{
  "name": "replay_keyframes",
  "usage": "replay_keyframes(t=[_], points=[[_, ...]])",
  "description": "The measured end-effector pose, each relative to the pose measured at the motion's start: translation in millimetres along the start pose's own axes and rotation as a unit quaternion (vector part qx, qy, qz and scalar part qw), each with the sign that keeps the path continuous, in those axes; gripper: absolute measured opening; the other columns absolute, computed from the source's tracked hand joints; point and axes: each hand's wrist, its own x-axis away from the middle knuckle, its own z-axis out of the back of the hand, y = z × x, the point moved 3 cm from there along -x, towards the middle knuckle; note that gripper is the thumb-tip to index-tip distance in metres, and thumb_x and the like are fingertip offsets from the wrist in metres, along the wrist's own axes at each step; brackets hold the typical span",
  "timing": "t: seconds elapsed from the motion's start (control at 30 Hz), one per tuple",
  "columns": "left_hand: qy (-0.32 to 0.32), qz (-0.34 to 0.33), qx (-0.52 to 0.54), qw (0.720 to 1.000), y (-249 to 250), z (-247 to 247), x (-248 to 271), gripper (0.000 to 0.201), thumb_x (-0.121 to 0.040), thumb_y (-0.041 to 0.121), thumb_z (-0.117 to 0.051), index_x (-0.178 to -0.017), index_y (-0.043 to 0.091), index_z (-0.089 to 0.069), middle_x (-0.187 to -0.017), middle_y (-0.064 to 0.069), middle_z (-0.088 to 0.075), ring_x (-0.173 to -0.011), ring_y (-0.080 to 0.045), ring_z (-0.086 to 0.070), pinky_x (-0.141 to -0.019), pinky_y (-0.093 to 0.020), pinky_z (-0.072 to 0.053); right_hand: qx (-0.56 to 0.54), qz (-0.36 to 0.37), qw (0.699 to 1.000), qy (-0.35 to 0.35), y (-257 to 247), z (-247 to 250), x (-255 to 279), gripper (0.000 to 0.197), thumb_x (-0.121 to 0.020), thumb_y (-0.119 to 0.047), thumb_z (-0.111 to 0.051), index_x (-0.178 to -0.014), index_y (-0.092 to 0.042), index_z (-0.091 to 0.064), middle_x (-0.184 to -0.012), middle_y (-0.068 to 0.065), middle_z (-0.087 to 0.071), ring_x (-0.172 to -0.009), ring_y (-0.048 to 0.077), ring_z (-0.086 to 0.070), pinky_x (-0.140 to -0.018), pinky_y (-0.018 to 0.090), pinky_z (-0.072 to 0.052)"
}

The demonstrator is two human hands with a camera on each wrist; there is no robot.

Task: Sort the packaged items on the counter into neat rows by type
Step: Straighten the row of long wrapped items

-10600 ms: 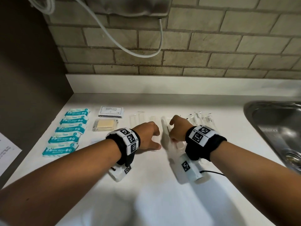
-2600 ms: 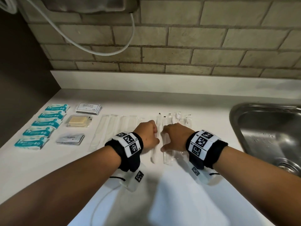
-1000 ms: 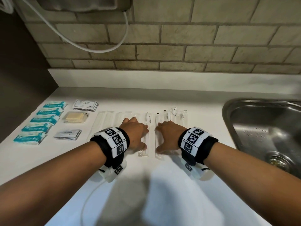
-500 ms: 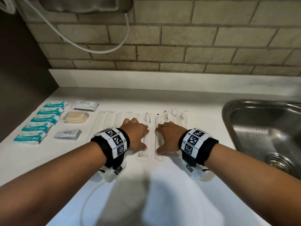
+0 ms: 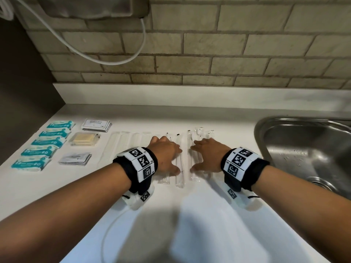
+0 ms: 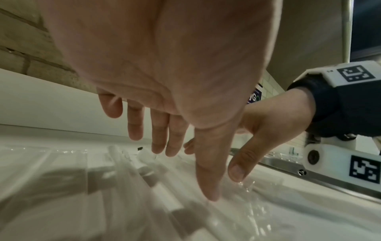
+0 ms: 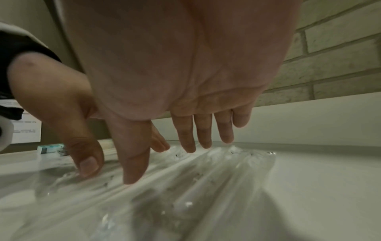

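Head view: your left hand (image 5: 164, 155) and right hand (image 5: 208, 156) lie spread, fingers straight, on the clear sleeves (image 5: 180, 179). Teal packs (image 5: 44, 143) line the worktop (image 5: 190, 215) far left.

Five teal wipe packs (image 5: 45, 144) in a column at far left. Beside them, shampoo sachets (image 5: 96, 125), a wrapped yellow bar (image 5: 83, 139), grey sachets (image 5: 75, 159). Then long clear-wrapped sticks (image 5: 180, 166), laid parallel along the table (image 5: 190, 215).

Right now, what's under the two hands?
Long clear plastic packets in a side-by-side row on the white counter; left hand and right hand lie flat on them. Packet contents beneath the palms are hidden.
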Motion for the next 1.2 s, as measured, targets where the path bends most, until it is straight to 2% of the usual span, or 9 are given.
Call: replay_keyframes(t=[0.1,0.4,0.57,0.73,0.83,0.9,0.97,1.1,1.2], points=[[-0.028,-0.009,-0.036,0.999,4.6,-5.8,-1.1,0.067,-0.078,0.064,-0.057,-0.13,0.021,-0.055,-0.14,0.005,-0.05,-0.127,-0.023,-0.035,-0.102,-0.041,-0.027,0.006,0.007,1.0,-0.015,-2.9,-6.4,1.6,0.069,-0.083,-0.057,-0.057,-0.138,-0.018,-0.047,-0.145,0.005,-0.045,-0.134,0.028,-0.04,-0.114,0.039,-0.03],[-0.009,0.005,-0.023,1.0,8.0,-6.4,-6.3,0.073,-0.076,0.067,-0.057,-0.136,0.025,-0.05,-0.139,0.006,-0.052,-0.127,-0.022,-0.036,-0.1,-0.039,-0.026,0.011,0.02,1.0,-0.015,1.4,-15.7,4.3,0.06,-0.077,-0.058,-0.057,-0.123,-0.019,-0.056,-0.133,0.003,-0.054,-0.122,0.025,-0.047,-0.107,0.038,-0.036],[-0.011,0.005,-0.022,1.0,8.8,-7.6,-7.6,0.074,-0.076,0.067,-0.057,-0.137,0.026,-0.048,-0.138,0.005,-0.053,-0.127,-0.021,-0.035,-0.099,-0.039,-0.026,0.007,0.023,1.0,0.003,1.4,-17.0,8.9,0.059,-0.08,-0.054,-0.059,-0.127,-0.019,-0.055,-0.137,0.004,-0.051,-0.125,0.026,-0.044,-0.105,0.036,-0.036],[-0.012,0.024,0.016,1.0,3.5,-8.1,-9.3,0.073,-0.07,0.07,-0.055,-0.132,0.031,-0.052,-0.134,0.006,-0.054,-0.125,-0.021,-0.036,-0.102,-0.042,-0.028,-0.024,0.017,0.999,0.03,7.2,-9.7,15.2,0.069,-0.084,-0.06,-0.054,-0.137,-0.018,-0.047,-0.144,0.004,-0.046,-0.133,0.026,-0.041,-0.11,0.039,-0.033],[0.043,0.014,0.07,0.997,10.1,10.6,-13.1,0.055,-0.08,0.06,-0.059,-0.127,0.032,-0.057,-0.126,0.008,-0.057,-0.116,-0.016,-0.042,-0.099,-0.039,-0.03,-0.049,-0.03,0.996,0.071,24.0,0.6,17.4,0.052,-0.095,-0.049,-0.045,-0.137,-0.019,-0.047,-0.138,0.005,-0.05,-0.124,0.025,-0.049,-0.101,0.038,-0.042],[0.08,-0.001,0.112,0.99,22.1,25.3,-19.9,0.038,-0.088,0.048,-0.059,-0.121,0.029,-0.062,-0.119,0.006,-0.059,-0.106,-0.013,-0.046,-0.092,-0.035,-0.038,-0.061,-0.061,0.993,0.079,35.3,3.3,15.7,0.04,-0.097,-0.039,-0.043,-0.132,-0.021,-0.05,-0.133,0.006,-0.05,-0.12,0.026,-0.05,-0.095,0.039,-0.046],[0.098,-0.005,0.126,0.987,37.5,32.8,-33.7,0.029,-0.091,0.039,-0.057,-0.117,0.028,-0.065,-0.115,0.006,-0.063,-0.104,-0.014,-0.054,-0.088,-0.031,-0.043,-0.073,-0.073,0.992,0.071,42.6,1.9,13.6,0.035,-0.098,-0.031,-0.043,-0.131,-0.024,-0.051,-0.132,0.006,-0.049,-0.119,0.026,-0.052,-0.095,0.039,-0.047],[0.053,0.019,0.081,0.995,67.2,26.3,-69.0,0.026,-0.093,0.031,-0.056,-0.115,0.024,-0.068,-0.117,0.002,-0.067,-0.108,-0.021,-0.061,-0.092,-0.033,-0.049,-0.054,-0.061,0.997,0.0,48.6,-6.5,13.6,0.036,-0.099,-0.025,-0.038,-0.129,-0.023,-0.058,-0.128,0.008,-0.053,-0.114,0.026,-0.057,-0.093,0.034,-0.046],[-0.002,0.054,0.046,0.997,78.6,17.6,-86.0,0.025,-0.09,0.029,-0.058,-0.107,0.017,-0.071,-0.107,-0.003,-0.071,-0.097,-0.025,-0.066,-0.085,-0.035,-0.055,-0.052,-0.067,0.996,-0.013,60.5,-12.5,14.7,0.034,-0.096,-0.028,-0.042,-0.12,-0.018,-0.065,-0.122,0.006,-0.063,-0.11,0.025,-0.061,-0.093,0.034,-0.05]])
